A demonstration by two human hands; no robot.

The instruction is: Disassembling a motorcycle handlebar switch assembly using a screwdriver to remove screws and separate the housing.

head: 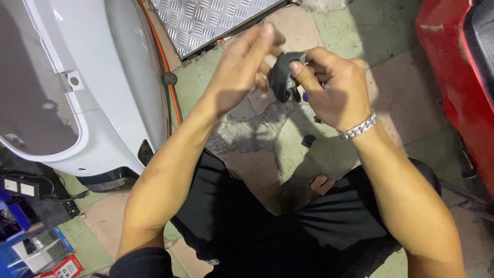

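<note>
Above a cracked concrete workshop floor (267,128), the right hand (337,90) pinches a small, seemingly light, rigid black plastic part (282,77) by its edge while the left hand (242,67) hovers half-open beside it.

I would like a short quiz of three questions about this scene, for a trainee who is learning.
1. True or false: the right hand holds a black part.
2. Which wrist wears the metal bracelet? A) left B) right
3. Fill in: the big panel on the left is coloured ____.

Key: 1 true; 2 B; 3 white. The left hand is beside the part, fingers open; contact cannot be told.
</note>
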